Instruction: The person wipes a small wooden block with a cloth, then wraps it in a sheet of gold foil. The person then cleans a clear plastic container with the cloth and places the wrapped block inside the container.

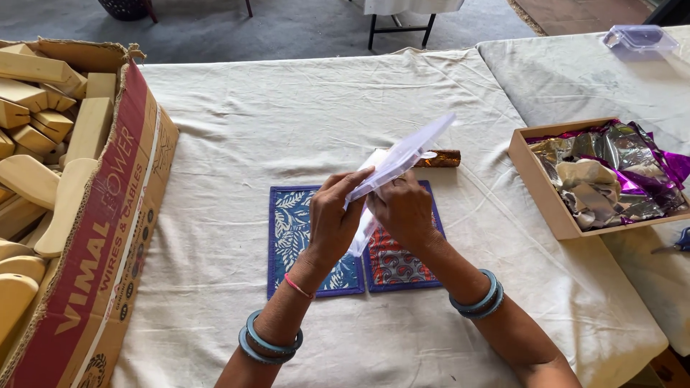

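Above the blue patterned mat (291, 237), both the left hand (332, 215) and right hand (404, 210) have fingers clamped on a white plastic sleeve (399, 159), lifted for handling.

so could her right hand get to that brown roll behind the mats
Probably yes. The brown roll lies in the open on the cloth just beyond the right hand, nothing between them. But both hands grip the white sheet, so the right hand must let go first.
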